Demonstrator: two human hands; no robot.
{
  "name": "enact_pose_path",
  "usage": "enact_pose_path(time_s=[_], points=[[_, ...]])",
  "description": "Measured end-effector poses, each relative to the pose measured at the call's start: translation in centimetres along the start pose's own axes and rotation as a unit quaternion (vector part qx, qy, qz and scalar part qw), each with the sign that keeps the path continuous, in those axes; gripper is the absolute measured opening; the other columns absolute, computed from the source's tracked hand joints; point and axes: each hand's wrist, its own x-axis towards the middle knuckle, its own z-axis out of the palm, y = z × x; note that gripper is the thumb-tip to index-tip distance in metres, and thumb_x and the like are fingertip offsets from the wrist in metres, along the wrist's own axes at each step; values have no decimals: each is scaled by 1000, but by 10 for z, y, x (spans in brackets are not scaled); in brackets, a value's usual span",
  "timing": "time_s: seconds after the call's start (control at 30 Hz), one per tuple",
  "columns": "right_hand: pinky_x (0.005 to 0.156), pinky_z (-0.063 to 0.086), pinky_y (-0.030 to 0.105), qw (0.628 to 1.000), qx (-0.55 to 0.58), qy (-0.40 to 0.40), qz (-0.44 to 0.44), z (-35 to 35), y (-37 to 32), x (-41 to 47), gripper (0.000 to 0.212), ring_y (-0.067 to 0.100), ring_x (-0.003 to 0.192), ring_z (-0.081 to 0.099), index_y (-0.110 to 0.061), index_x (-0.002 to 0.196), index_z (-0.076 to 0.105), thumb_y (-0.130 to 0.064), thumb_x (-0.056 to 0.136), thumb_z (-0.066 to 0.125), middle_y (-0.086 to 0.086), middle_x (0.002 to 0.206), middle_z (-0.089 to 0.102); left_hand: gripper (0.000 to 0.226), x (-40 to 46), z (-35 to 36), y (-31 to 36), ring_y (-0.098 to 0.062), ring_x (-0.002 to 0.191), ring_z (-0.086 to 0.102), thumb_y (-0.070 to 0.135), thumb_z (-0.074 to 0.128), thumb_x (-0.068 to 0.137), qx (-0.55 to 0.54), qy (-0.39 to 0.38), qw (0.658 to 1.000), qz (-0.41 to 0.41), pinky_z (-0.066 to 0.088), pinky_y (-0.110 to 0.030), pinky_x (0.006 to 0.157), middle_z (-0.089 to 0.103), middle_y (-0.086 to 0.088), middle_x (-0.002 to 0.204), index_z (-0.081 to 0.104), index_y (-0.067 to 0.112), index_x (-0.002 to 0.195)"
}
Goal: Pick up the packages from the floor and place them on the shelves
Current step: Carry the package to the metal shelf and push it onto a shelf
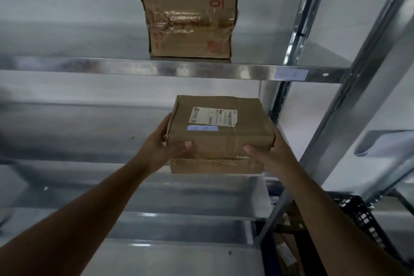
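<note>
I hold a flat brown cardboard package (221, 132) with a white shipping label and a blue tape strip on top. My left hand (161, 143) grips its left near corner, my right hand (268, 152) its right near corner. It sits on or just above another flat brown package (215, 165) lying on the middle metal shelf (89, 177). On the upper shelf (134, 69) stands a taller brown box (190, 20) with red print and clear tape.
The rack's steel uprights (349, 101) rise on the right. A black plastic crate (358, 215) sits low at the right, with brown packages (289, 251) visible beneath it. Lower shelf boards (156, 226) lie below my arms. A white wall is behind the shelves.
</note>
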Motion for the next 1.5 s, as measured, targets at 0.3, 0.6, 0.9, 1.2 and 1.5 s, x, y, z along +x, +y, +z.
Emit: enact_pose_path(time_s=[0.3, 0.6, 0.9, 1.2, 1.5], points=[[110, 55, 53, 1000, -16, -19, -7, 5, 20, 58, 108, 22, 132, 61, -46, 149, 42, -63, 56, 96, -10, 140, 62, 76, 59, 10, -39, -23, 133, 63, 42, 83, 84, -11, 1, 1000, -3, 62, -43, 99, 64, 12, 147, 46, 49, 150], [81, 62, 17, 999, 2, -33, 15, 25, 67, 106, 92, 14, 123, 66, -28, 156, 41, -20, 79, 91, -2, 140, 65, 74, 94, 12, -88, -18, 131, 68, 19, 84, 90, -31, -16, 999, -6, 64, -41, 96, 66, 7, 147, 48, 31, 153], [88, 64, 25, 999, -2, -35, 8, 44, 111, 137, 102, 21, 128, 64, -28, 159, 34, -15, 77, 93, -3, 140, 63, 76, 107, 21, -133, -8, 124, 72, 9, 84, 88, -42, 5, 999, -21, 64, -31, 92, 69, 8, 142, 49, 33, 151], [70, 56, 5, 1000, 7, -30, 6, 48, 118, 154, 103, -2, 111, 56, -31, 163, 23, -11, 85, 86, -17, 130, 53, 76, 125, 22, -142, -10, 127, 69, -7, 75, 91, -75, -21, 997, -21, 64, -28, 85, 66, 10, 140, 44, 22, 154], [70, 57, 7, 1000, 6, -15, 14, 47, 123, 154, 105, -2, 117, 57, -32, 165, 23, -11, 84, 87, -17, 132, 54, 87, 129, 17, -151, -19, 132, 66, 14, 85, 86, -63, -22, 997, -40, 65, -38, 91, 62, 4, 149, 40, 31, 159]])
